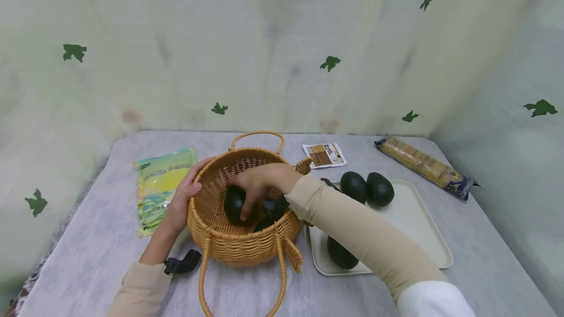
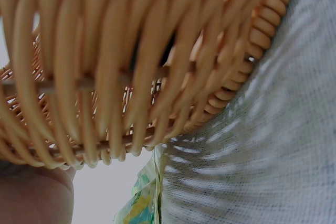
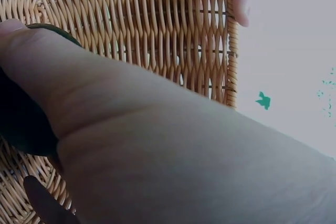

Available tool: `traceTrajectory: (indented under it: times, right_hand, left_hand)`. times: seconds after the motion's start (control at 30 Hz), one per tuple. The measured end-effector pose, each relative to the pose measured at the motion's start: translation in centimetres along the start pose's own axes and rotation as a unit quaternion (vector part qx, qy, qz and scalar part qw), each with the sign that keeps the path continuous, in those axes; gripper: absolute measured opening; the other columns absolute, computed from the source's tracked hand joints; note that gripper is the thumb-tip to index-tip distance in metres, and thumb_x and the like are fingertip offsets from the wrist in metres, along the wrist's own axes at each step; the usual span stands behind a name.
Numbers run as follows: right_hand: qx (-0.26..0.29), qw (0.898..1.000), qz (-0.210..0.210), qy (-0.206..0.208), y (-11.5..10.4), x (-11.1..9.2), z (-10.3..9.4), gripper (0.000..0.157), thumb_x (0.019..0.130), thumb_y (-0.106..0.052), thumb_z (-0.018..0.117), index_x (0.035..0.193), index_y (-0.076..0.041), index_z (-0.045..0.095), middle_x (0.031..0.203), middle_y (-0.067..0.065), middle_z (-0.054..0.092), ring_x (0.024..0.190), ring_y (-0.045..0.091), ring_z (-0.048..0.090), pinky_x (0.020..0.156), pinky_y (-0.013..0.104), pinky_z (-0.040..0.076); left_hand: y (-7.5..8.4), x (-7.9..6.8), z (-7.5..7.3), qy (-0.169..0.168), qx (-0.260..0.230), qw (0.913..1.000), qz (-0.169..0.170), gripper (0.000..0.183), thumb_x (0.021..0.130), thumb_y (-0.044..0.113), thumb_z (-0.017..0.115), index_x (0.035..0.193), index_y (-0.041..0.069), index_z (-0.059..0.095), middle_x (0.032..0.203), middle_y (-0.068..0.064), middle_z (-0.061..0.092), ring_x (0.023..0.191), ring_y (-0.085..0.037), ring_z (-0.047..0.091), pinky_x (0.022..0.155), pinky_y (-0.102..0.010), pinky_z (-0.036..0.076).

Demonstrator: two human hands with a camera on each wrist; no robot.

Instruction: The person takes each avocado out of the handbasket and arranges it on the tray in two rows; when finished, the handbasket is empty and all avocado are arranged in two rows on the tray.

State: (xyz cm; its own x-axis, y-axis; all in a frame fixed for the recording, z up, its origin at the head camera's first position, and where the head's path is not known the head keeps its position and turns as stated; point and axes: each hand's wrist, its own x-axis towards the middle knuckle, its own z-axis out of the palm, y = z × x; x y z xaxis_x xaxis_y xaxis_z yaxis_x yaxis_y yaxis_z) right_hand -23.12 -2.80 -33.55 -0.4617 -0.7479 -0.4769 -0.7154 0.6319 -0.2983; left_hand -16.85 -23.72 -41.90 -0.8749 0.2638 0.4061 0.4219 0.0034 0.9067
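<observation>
A round wicker basket (image 1: pixel 246 248) with two loop handles stands at the middle of the table. My left hand (image 1: pixel 180 204) holds its left rim, with the thumb near the edge; part of that hand (image 2: pixel 37 195) shows under the weave in the left wrist view. Inside the basket, my right hand (image 1: pixel 262 180) grips a dark green avocado (image 1: pixel 233 204), its thumb lying across the fruit. The same avocado (image 3: pixel 23 121) fills the left edge of the right wrist view, partly covered by the hand. More dark shapes (image 1: pixel 275 206) lie in the basket beside it, partly hidden.
A white tray (image 1: pixel 414 214) with several avocados (image 1: pixel 380 190) lies at the right, partly under my right forearm. Behind are a small white-and-brown packet (image 1: pixel 325 155) and a long pack of noodles (image 1: pixel 423 165). A yellow-green bag (image 1: pixel 160 185) lies left.
</observation>
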Motion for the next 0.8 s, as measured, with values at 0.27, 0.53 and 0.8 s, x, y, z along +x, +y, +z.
traceTrajectory:
  times: [0.27,0.53,0.8]
  right_hand:
    - [-0.013,1.0,-0.01,0.019,-0.2,0.2,-0.3,0.093,0.081,-0.044,0.087,0.155,-0.009,0.043,0.142,0.002,0.058,0.132,0.016,0.054,0.108,0.028,0.043]
    - [0.003,0.999,-0.038,0.034,-0.5,-0.7,-0.7,0.098,0.08,-0.052,0.084,0.158,-0.011,0.041,0.146,0.0,0.057,0.131,0.014,0.055,0.105,0.026,0.045]
    - [0.0,0.996,-0.061,0.058,-0.7,-2.2,-1.9,0.095,0.081,-0.051,0.084,0.157,-0.011,0.044,0.144,0.0,0.059,0.124,0.011,0.058,0.101,0.025,0.046]
  left_hand:
    - [-0.1,-0.1,-0.1,-0.003,-0.01,0.9999,0.0,0.059,0.101,0.019,0.032,0.159,0.007,0.036,0.152,-0.009,0.044,0.136,-0.027,0.047,0.103,-0.026,0.047]
    - [-0.2,-0.6,0.0,-0.009,-0.004,0.9999,-0.007,0.058,0.103,0.021,0.032,0.159,0.008,0.036,0.153,-0.01,0.043,0.136,-0.025,0.048,0.101,-0.027,0.048]
    - [0.1,-0.2,-0.2,-0.013,-0.004,0.9999,-0.004,0.058,0.103,0.021,0.031,0.159,0.007,0.035,0.153,-0.007,0.042,0.137,-0.025,0.046,0.102,-0.026,0.048]
